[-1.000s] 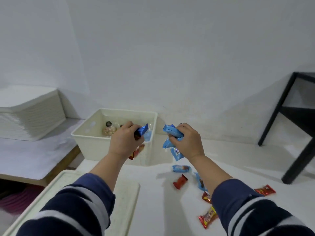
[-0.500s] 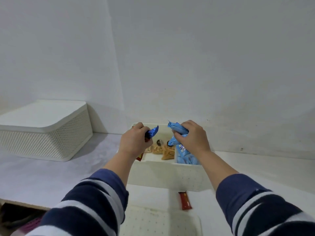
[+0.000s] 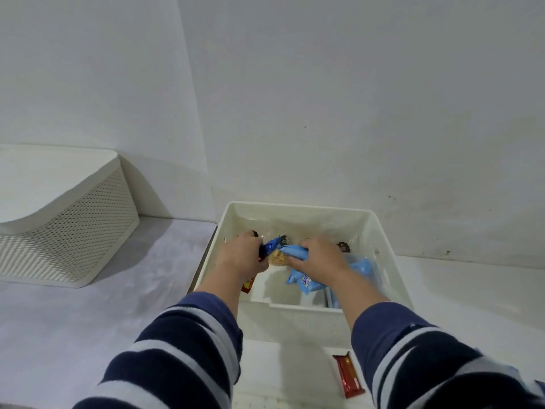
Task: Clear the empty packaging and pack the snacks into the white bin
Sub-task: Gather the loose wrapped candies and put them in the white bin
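Observation:
The white bin (image 3: 380,231) stands against the wall, and both my hands reach down into it. My left hand (image 3: 240,258) is closed on a dark blue snack packet (image 3: 271,247), with a red wrapper (image 3: 248,285) sticking out below the palm. My right hand (image 3: 317,259) grips a bunch of light blue snack packets (image 3: 306,283). A yellowish snack (image 3: 277,257) and some dark-topped packets (image 3: 343,247) lie in the bin. A red snack bar (image 3: 348,376) lies on the table in front of the bin.
A white perforated basket (image 3: 67,231) with a lid stands at the left on a lower grey surface. The wall rises right behind the bin. White tabletop (image 3: 472,290) stretches to the right of the bin.
Both hands have dropped from above the bin's rim down into it, still holding their packets. The view has tilted down and closer to the bin.

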Available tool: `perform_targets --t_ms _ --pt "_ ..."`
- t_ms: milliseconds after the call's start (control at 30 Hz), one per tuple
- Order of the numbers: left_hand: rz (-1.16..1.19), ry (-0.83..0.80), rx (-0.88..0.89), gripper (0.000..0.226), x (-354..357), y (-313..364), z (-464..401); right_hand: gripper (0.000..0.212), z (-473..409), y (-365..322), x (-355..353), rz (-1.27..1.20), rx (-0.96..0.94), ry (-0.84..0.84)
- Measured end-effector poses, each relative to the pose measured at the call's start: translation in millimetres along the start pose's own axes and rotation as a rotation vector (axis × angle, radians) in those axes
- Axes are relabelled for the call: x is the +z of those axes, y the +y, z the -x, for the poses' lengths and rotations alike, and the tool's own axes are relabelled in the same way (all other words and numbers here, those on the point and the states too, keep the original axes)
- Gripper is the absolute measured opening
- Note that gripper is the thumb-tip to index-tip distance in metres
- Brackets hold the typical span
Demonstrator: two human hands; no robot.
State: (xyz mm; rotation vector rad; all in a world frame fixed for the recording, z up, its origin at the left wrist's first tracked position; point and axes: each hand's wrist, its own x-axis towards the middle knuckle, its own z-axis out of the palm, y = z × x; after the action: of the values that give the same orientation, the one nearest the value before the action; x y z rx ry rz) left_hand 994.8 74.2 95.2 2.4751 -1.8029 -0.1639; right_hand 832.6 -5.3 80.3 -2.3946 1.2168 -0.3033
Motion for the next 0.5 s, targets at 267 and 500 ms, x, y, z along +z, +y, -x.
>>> perform_targets --t_ms 267,500 --pt "-0.072 -0.28 -0.018 0.045 41.9 -20.7 -17.2 0.034 -17.9 -4.0 34.1 0.031 0.145 -0.442" --pt "-0.043 -0.329 0.004 0.057 27.4 -12.4 -9.7 0.042 -4.4 -18.3 3.7 -0.062 0.23 -0.466"
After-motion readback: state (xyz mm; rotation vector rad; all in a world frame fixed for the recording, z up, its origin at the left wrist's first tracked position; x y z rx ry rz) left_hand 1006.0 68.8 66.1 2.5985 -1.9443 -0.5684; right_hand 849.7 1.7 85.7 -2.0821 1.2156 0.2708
